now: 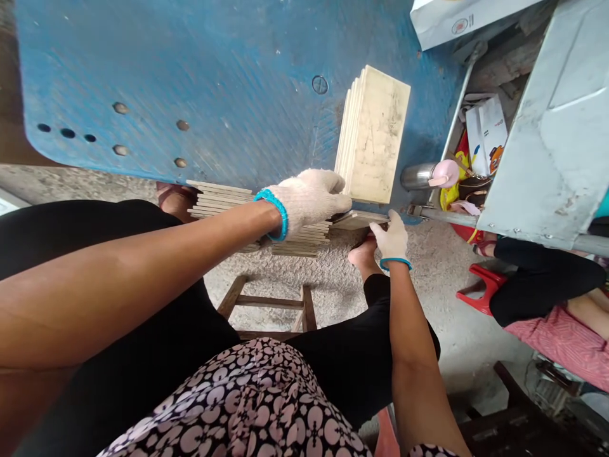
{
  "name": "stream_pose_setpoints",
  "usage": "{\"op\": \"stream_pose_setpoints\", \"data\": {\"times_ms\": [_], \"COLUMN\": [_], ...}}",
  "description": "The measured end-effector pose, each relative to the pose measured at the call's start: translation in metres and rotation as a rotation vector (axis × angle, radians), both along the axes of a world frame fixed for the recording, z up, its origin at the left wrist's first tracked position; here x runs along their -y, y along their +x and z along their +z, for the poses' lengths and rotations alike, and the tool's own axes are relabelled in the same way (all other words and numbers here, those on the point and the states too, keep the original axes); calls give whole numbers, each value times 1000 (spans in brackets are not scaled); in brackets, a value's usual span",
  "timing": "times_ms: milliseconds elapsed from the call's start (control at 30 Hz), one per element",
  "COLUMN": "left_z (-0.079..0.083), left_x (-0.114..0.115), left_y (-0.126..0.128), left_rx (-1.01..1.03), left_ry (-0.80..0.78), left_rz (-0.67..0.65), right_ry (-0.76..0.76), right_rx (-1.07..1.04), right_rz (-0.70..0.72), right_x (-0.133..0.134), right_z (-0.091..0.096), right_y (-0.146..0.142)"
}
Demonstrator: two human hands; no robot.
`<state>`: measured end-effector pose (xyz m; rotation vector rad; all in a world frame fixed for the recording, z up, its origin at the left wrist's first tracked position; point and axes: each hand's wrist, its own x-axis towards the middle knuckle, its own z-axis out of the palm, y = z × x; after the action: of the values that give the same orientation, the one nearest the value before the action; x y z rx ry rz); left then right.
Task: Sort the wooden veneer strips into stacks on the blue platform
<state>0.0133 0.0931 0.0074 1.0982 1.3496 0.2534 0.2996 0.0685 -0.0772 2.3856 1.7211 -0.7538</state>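
My left hand (309, 198), in a white knit glove with a blue cuff, curls over the top of a low stack of thin wooden slats (223, 197) below the blue machine table. My right hand (392, 238), gloved the same way, pinches the near end of a single thin wooden board (356, 219) lying beside that stack. A taller pile of pale boards (375, 136) stands on the blue table (190, 82) just above both hands. My fingers on both hands are closed around wood.
A wooden stool frame (271, 304) sits on the gravel floor between my legs. At the right are a grey metal panel (547, 127), a steel bottle with a pink cap (428, 174), a red plastic stool (480, 289) and another person's legs (547, 285).
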Motion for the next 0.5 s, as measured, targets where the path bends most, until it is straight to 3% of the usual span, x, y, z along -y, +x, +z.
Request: {"op": "stream_pose_setpoints", "data": {"times_ms": [133, 333, 500], "left_z": [-3, -3, 2], "left_x": [-1, 1, 4], "left_y": [3, -1, -6], "left_rx": [-53, 14, -9], "left_ry": [39, -17, -23], "left_rz": [-38, 7, -32], "right_ry": [5, -8, -188], "right_rx": [-16, 65, 165], "right_rz": [7, -24, 202], "right_x": [1, 9, 13], "right_z": [-4, 2, 9], "right_y": [-2, -3, 5]}}
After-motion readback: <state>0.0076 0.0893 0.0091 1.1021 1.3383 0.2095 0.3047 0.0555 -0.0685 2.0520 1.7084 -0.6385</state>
